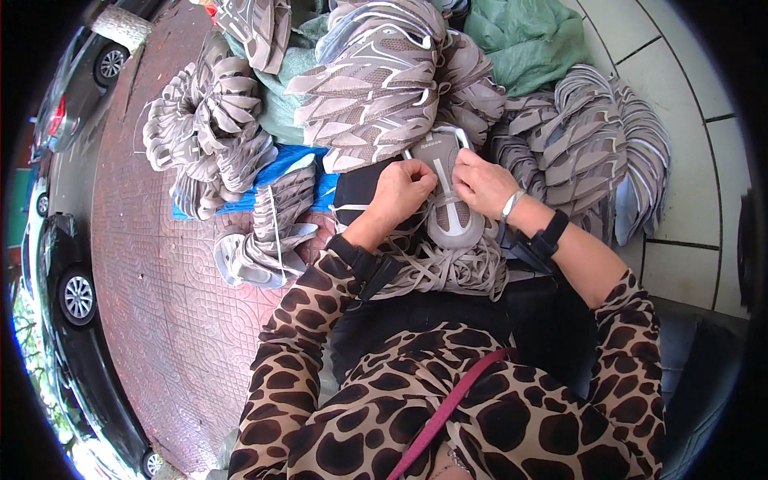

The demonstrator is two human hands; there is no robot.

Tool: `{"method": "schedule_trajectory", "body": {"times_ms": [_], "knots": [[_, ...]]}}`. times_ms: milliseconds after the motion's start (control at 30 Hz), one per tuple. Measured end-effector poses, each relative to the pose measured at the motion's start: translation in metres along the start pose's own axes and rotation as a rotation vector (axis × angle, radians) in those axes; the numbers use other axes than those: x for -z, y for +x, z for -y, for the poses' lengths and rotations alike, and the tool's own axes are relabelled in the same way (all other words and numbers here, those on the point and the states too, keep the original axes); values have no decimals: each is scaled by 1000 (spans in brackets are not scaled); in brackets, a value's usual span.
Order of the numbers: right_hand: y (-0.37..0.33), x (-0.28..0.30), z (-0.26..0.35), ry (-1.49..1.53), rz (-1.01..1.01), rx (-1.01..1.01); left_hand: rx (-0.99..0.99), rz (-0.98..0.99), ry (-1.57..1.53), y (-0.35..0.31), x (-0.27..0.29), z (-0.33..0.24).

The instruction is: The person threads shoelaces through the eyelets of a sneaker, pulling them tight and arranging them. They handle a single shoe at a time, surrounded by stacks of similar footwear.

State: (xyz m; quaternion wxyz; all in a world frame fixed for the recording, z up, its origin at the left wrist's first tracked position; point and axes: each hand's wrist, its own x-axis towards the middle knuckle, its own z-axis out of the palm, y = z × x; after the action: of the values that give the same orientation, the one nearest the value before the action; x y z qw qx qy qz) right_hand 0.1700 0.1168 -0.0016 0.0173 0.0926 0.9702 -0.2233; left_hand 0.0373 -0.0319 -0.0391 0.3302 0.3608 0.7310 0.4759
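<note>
A grey-beige shoe upper lies over my lap, its rounded toe toward me and its tongue pointing away. At its left edge my left hand is closed in a pinch; what sits between the fingertips is too small to make out. My right hand grips the upper's right edge near the eyelets, with the fingers bent and closed. Under the toe, a tangled heap of pale shoelaces rests on my lap.
Stacked shoe uppers rise just beyond my hands. More bundles stand at the right and left. A tied bundle lies near a blue sheet. Green sacks are behind; parked cars line the far left.
</note>
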Motion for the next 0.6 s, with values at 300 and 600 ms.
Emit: {"method": "schedule_trajectory", "body": {"times_ms": [300,600], "knots": [[66,38,-11,732,-485,61,-85,-49,-437,-3,22,-30],[67,34,43,1469,87,-322,-254,-103,-202,13,65,-64]]}}
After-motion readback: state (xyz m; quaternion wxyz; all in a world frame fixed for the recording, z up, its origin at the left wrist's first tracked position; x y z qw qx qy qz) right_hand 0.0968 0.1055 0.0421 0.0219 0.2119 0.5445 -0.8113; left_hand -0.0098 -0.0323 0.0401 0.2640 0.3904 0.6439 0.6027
